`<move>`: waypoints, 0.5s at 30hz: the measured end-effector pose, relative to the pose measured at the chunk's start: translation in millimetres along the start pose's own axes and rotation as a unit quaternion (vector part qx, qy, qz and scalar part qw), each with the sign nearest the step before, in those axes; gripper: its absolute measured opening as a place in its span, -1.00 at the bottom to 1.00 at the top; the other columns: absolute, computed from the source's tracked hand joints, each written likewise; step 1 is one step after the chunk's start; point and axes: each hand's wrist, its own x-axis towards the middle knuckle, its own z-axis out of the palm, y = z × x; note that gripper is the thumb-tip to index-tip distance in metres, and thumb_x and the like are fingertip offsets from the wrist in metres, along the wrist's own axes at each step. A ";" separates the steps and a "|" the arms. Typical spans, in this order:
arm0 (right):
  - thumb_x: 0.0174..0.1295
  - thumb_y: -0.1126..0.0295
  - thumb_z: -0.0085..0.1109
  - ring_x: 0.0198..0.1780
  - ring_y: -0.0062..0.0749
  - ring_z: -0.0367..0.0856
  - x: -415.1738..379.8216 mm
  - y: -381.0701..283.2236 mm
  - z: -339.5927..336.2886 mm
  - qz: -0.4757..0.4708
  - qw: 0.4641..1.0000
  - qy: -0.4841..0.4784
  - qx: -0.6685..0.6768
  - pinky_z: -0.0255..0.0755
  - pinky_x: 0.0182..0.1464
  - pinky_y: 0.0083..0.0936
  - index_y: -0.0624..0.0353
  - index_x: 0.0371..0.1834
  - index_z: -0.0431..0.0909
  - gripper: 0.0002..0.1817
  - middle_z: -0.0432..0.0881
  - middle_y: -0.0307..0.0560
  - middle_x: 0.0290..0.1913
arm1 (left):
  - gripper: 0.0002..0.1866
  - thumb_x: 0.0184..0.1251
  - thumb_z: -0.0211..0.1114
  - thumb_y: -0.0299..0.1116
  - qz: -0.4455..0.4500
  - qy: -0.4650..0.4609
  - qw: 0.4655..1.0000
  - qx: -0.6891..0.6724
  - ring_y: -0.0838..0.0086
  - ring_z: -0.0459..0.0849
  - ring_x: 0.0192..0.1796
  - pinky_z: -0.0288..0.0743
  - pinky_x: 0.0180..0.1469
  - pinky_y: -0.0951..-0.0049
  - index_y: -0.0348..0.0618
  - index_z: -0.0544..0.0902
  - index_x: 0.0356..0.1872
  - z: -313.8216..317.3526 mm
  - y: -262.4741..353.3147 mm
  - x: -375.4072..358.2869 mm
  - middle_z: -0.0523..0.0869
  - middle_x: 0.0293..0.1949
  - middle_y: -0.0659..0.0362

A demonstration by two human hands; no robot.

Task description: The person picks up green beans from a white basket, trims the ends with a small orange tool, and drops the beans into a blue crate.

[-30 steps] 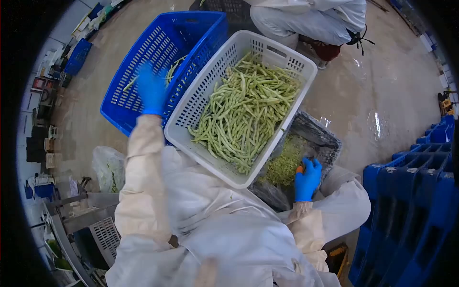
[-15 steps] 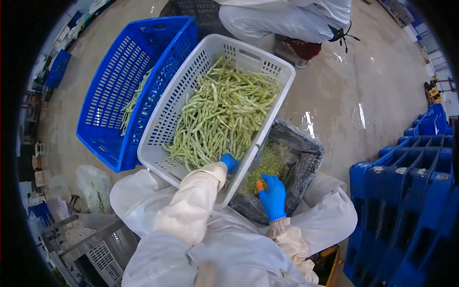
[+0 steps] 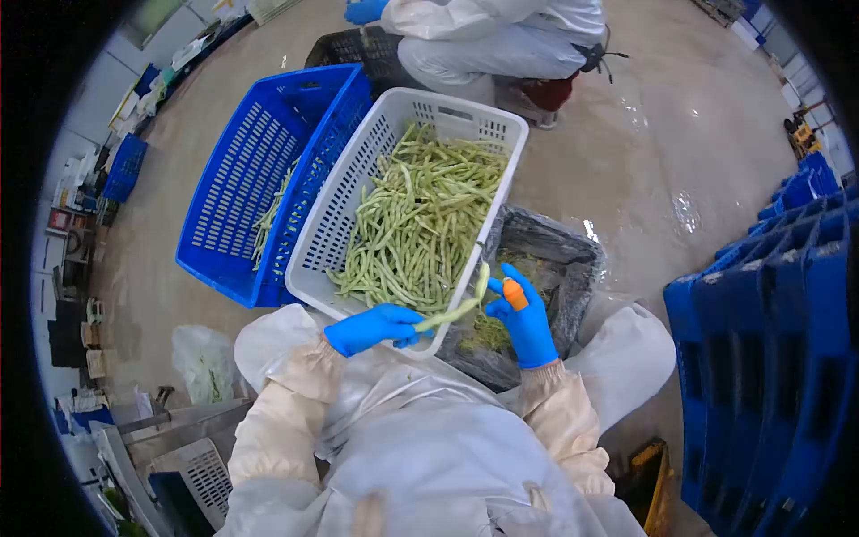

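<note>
My left hand (image 3: 371, 328), in a blue glove, is closed on one end of a long green bean (image 3: 453, 316) above the near rim of the white crate (image 3: 315, 242). The bean's curved far end reaches to the fingertips of my right hand (image 3: 526, 327). That hand is also blue-gloved, its fingers apart, with an orange finger cover (image 3: 514, 294) on one digit. Whether it touches the bean is hard to tell. A heap of green beans (image 3: 420, 215) fills much of the crate. Under my right hand sits a bin lined with dark plastic (image 3: 573, 268), holding green trimmings (image 3: 489, 335).
A blue crate (image 3: 237, 192) with some beans stands left of the white one. Another person (image 3: 492, 45) sits beyond, by a dark crate (image 3: 358, 55). Blue pallets (image 3: 761, 358) stand at right. A clear plastic bag (image 3: 202, 362) lies at left.
My left hand has come out of the white crate, back and to the left, with a bean in it. My right hand has risen from the trimmings toward the bean's end.
</note>
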 end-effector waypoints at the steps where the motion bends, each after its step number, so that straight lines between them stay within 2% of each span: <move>1: 0.27 0.22 0.05 -0.33 -0.54 0.55 -1.8 -0.4 -6.1 -0.007 1.000 0.002 -0.001 0.44 -0.24 -0.59 0.22 0.10 0.41 -0.60 0.59 -0.06 -0.16 | -0.67 0.26 0.11 -0.31 0.001 -0.017 1.000 -0.015 0.59 0.48 -0.33 0.37 -0.23 0.58 -0.32 0.56 -0.05 10.4 1.7 1.2 0.58 -0.38 0.22; 3: 0.26 0.24 0.06 -0.32 -0.54 0.52 -4.8 1.8 -17.4 0.012 0.998 -0.060 -0.016 0.42 -0.27 -0.61 0.20 0.04 0.45 -0.64 0.59 -0.06 -0.18 | -0.65 0.26 0.12 -0.32 0.000 -0.046 0.998 -0.045 0.60 0.48 -0.31 0.38 -0.18 0.58 -0.33 0.54 -0.01 29.9 6.1 3.4 0.58 -0.36 0.22; 5: 0.25 0.28 0.07 -0.35 -0.54 0.50 -9.5 6.2 -20.5 0.001 0.998 -0.066 0.014 0.41 -0.29 -0.63 0.22 0.03 0.45 -0.65 0.59 -0.07 -0.21 | -0.66 0.24 0.16 -0.34 0.015 -0.012 0.999 -0.037 0.60 0.48 -0.30 0.39 -0.18 0.58 -0.32 0.53 -0.02 50.6 10.2 16.2 0.58 -0.35 0.23; 7: 0.23 0.28 0.12 -0.23 -0.54 0.54 -13.1 8.4 -21.2 0.004 0.994 -0.103 0.020 0.43 -0.24 -0.65 0.21 0.02 0.46 -0.65 0.57 -0.11 -0.15 | -0.69 0.21 0.21 -0.38 0.117 0.133 0.981 0.085 0.58 0.50 -0.31 0.41 -0.20 0.56 -0.28 0.54 -0.04 71.8 13.0 32.6 0.58 -0.36 0.25; 8: 0.23 0.28 0.12 -0.23 -0.54 0.54 -15.9 7.4 -20.2 0.001 0.994 -0.106 0.021 0.43 -0.24 -0.65 0.21 0.02 0.46 -0.65 0.57 -0.11 -0.15 | -0.68 0.15 0.27 -0.42 0.123 0.164 0.971 0.120 0.53 0.54 -0.34 0.44 -0.22 0.53 -0.24 0.55 -0.05 77.9 12.6 39.8 0.61 -0.35 0.21; 9: 0.20 0.30 0.14 -0.15 -0.45 0.54 -19.6 2.2 -15.3 -0.022 0.997 -0.075 0.008 0.43 -0.14 -0.57 0.20 0.01 0.47 -0.66 0.57 -0.09 -0.12 | -0.68 0.15 0.27 -0.42 0.126 0.165 0.970 0.124 0.53 0.54 -0.34 0.44 -0.22 0.53 -0.24 0.55 -0.05 80.9 11.9 44.5 0.61 -0.35 0.21; 10: 0.18 0.33 0.16 -0.07 -0.37 0.54 -22.8 -3.5 -10.6 -0.047 0.998 -0.044 -0.005 0.42 -0.04 -0.50 0.20 0.01 0.47 -0.66 0.57 -0.07 -0.08 | -0.69 0.13 0.28 -0.42 0.140 0.206 0.954 0.169 0.51 0.56 -0.34 0.45 -0.23 0.51 -0.24 0.55 -0.07 82.7 11.9 49.0 0.62 -0.34 0.16; 11: 0.18 0.33 0.16 -0.07 -0.37 0.54 -25.3 -8.6 -5.6 -0.051 0.998 -0.045 -0.003 0.42 -0.04 -0.50 0.20 0.01 0.47 -0.66 0.57 -0.07 -0.08 | -0.69 0.11 0.29 -0.42 0.154 0.245 0.933 0.214 0.49 0.59 -0.35 0.47 -0.24 0.49 -0.24 0.55 -0.10 83.0 11.7 52.0 0.64 -0.33 0.11; 12: 0.15 0.36 0.18 0.05 -0.28 0.47 -27.9 -12.8 -0.7 -0.239 0.950 -0.025 -0.201 0.36 0.05 -0.41 0.19 -0.02 0.49 -0.67 0.57 -0.03 -0.08 | -0.69 0.11 0.29 -0.42 0.155 0.244 0.932 0.217 0.49 0.59 -0.35 0.47 -0.24 0.49 -0.24 0.55 -0.10 82.8 13.7 52.9 0.64 -0.33 0.11; 13: 0.11 0.40 0.19 0.16 -0.18 0.39 -30.1 -14.9 1.0 -0.407 0.829 -0.002 -0.383 0.30 0.15 -0.31 0.18 -0.04 0.52 -0.68 0.57 0.01 -0.09 | -0.68 0.09 0.30 -0.42 0.172 0.257 0.924 0.224 0.48 0.60 -0.35 0.48 -0.25 0.48 -0.24 0.55 -0.10 82.3 15.2 53.8 0.64 -0.32 0.07; 14: 0.11 0.40 0.19 0.16 -0.18 0.39 -28.1 -8.4 -3.9 -0.409 0.829 0.000 -0.381 0.30 0.15 -0.31 0.18 -0.04 0.52 -0.68 0.57 0.01 -0.09 | -0.68 0.08 0.31 -0.42 0.190 0.269 0.916 0.231 0.46 0.62 -0.34 0.48 -0.26 0.46 -0.23 0.55 -0.10 81.9 16.4 54.5 0.64 -0.32 0.03; 15: 0.08 0.41 0.21 0.20 -0.16 0.34 -23.2 3.8 -11.7 -0.397 0.814 -0.051 -0.420 0.23 0.20 -0.29 0.17 -0.07 0.54 -0.69 0.57 0.01 -0.08 | -0.68 0.08 0.31 -0.42 0.190 0.268 0.915 0.234 0.46 0.62 -0.34 0.48 -0.26 0.46 -0.23 0.55 -0.10 82.0 18.4 54.5 0.64 -0.32 0.03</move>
